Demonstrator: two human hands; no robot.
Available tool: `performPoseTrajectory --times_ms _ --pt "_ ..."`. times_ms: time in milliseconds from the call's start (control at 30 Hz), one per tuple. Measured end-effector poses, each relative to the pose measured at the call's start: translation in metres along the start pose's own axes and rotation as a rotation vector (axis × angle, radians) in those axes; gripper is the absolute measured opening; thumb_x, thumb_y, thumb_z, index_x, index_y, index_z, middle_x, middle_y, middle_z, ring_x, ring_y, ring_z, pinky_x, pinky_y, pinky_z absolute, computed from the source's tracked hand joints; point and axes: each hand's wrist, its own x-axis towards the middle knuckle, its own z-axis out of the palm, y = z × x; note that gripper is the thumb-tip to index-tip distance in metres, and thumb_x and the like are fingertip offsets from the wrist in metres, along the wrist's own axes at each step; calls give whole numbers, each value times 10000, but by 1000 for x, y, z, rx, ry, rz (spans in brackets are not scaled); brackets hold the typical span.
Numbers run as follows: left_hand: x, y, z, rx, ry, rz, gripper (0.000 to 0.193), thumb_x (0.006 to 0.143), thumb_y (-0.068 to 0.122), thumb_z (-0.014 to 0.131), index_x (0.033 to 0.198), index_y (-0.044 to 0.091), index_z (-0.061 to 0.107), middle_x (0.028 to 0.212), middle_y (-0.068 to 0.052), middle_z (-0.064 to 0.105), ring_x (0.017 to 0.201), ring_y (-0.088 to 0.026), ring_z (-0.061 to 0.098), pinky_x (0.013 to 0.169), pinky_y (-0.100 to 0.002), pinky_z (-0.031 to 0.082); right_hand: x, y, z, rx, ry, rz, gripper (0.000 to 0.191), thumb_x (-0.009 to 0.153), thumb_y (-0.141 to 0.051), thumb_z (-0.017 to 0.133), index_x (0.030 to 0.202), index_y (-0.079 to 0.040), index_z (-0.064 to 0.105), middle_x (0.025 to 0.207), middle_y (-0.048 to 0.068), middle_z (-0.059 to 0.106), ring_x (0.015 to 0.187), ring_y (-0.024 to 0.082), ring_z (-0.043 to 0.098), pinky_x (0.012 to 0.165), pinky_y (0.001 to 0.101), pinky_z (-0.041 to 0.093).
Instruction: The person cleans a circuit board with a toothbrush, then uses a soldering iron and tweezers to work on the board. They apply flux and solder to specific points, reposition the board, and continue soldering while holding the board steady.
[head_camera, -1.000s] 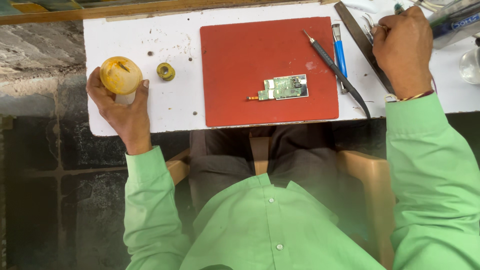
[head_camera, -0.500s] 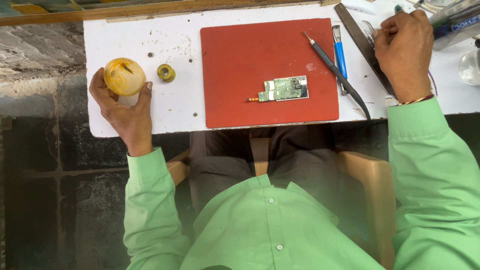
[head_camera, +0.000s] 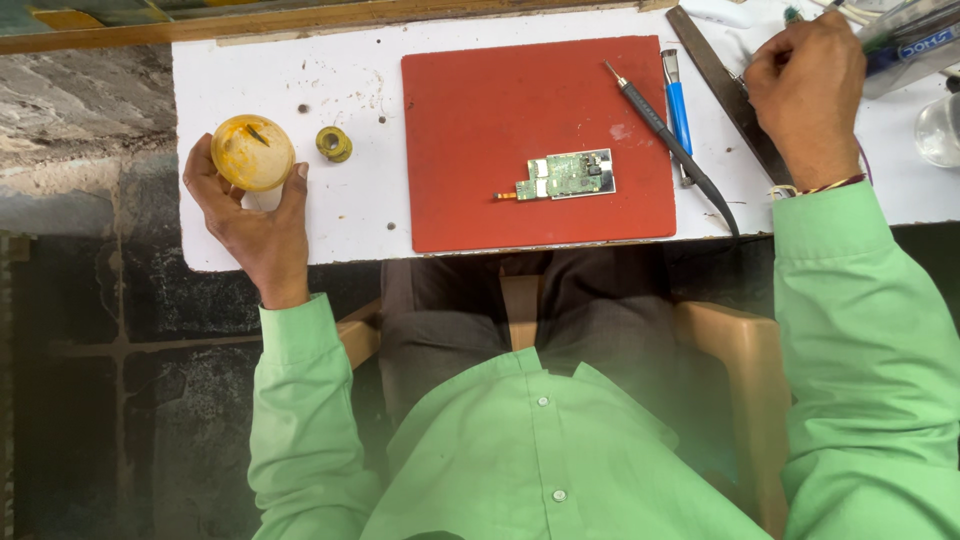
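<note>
Round yellow jar (head_camera: 252, 152) stands near the left end of the white table (head_camera: 350, 215), its open top showing yellow-orange paste with a small dark fleck in it. Left hand (head_camera: 250, 215) wraps the jar from below: thumb on one side, fingers on the other, closed around its lower body, which the hand and the jar's own rim hide. Just right of the jar, apart from it, lies a small yellow-green ring (head_camera: 334, 143), kind hard to make out. Further right a red mat (head_camera: 480, 120) covers the table's middle; a small green circuit board (head_camera: 566, 175) lies on it, right of centre. A dark slim iron (head_camera: 668, 140) crosses the mat's right edge at a slant, tip on the mat, cable running off the near table edge. Beside it lies a blue-handled tool (head_camera: 679, 112), and a dark flat bar (head_camera: 728, 95) angles toward the right hand (head_camera: 808, 85). That hand sits at the far right corner, fingers curled tight over something thin; what it grips is hidden under the knuckles, only a green tip shows past them. A clear box and a glass vessel (head_camera: 940, 128) are cut off by the frame edge.
</note>
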Motion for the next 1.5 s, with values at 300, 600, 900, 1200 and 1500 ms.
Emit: performPoseTrajectory --times_ms 300,600,900,1200,1500 --pt "-5 18 8 -13 36 141 878 893 -31 933 1571 47 380 1552 -150 494 1459 -294 535 1243 -416 497 5 -37 -74 1044 183 586 89 1023 -35 627 1084 -9 685 950 118 686 813 200 601 730 315 476" --pt "-56 116 52 -134 -236 221 776 819 -39 843 1495 58 475 1440 -137 533 1326 -302 555 1125 -382 502 -53 -208 -88 1421 -53 738 219 1076 -57 620 1267 32 682 1026 95 713 769 121 616 670 235 490" --pt "-63 149 62 -145 -325 208 788 768 -17 834 1476 71 499 1415 -151 529 1332 -336 571 1123 -399 520 -50 -255 -88 1156 -234 454 291 1005 -7 657 1293 30 683 1072 28 631 774 53 539 648 196 462" --pt "-69 152 61 -178 -353 241 760 800 25 863 1470 81 510 1418 -146 545 1323 -334 585 1122 -396 529 -42 -277 -85 665 8 128 228 931 24 799 1147 -28 747 999 88 695 806 169 666 679 297 529" --pt "-70 159 58 -172 -347 261 732 821 42 874 1461 74 521 1417 -135 551 1313 -319 599 1110 -384 543 -36 -281 -89 591 55 47 273 910 50 796 1163 -40 750 1008 80 688 884 224 681 758 331 554"
